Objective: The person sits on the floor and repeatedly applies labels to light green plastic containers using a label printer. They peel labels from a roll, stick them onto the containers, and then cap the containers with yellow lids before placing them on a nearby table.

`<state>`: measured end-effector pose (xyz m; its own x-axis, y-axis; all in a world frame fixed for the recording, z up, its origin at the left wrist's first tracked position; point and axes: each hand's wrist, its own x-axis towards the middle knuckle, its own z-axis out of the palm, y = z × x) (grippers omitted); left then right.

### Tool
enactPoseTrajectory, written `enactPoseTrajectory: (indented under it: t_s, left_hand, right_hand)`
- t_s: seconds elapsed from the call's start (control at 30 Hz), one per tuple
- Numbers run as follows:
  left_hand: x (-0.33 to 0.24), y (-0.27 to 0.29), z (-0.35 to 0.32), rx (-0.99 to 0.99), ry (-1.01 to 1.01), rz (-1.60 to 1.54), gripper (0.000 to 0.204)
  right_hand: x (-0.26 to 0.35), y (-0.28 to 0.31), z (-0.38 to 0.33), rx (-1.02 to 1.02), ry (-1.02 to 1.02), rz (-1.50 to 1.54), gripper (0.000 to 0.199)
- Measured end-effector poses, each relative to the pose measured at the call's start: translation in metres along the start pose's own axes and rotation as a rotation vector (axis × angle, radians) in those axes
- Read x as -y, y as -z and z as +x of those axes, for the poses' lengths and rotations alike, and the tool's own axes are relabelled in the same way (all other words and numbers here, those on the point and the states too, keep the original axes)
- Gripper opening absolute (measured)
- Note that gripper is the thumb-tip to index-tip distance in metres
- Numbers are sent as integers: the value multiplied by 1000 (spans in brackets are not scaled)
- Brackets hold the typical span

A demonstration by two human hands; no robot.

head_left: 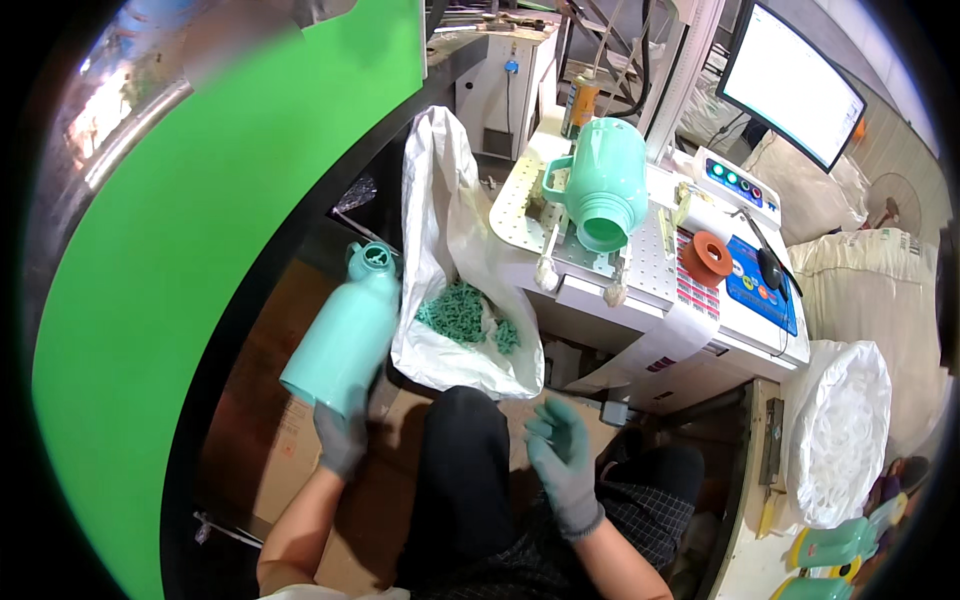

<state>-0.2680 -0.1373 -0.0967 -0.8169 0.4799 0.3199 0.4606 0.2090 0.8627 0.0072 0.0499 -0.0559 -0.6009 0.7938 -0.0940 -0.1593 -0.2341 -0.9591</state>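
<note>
Left hand [341,437], in a grey glove, has its grip closed around the base of a pale mint-green plastic bottle shell [345,335]; the long axis runs diagonally, open neck end pointing up and right toward the white plastic sack [440,215] holding small green parts [460,315]. Right hand [560,455], gloved, hovers empty above the lap, its grip wide with fingers spread. A second mint-green shell [605,180] lies on the white machine desk [640,275], mouth facing the person.
</note>
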Motion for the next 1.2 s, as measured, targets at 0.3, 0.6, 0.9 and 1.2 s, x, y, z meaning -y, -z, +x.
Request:
enactPoseTrajectory:
  t_s: [0.3,0.6,0.9,1.2]
  left_hand:
    - [-72,66,-95,615,-798,434,46]
    - [-257,-2,-74,892,-671,15,92]
    - [-300,-22,-107,1181,-763,186,91]
    - [-293,-48,-115,1144,-823,222,93]
  right_hand:
    - [36,38,-45,97,34,395,86]
    - [32,20,-166,25,358,-115,94]
    - [76,31,-173,22,444,-336,59]
    - [100,102,-195,253,20,-271,67]
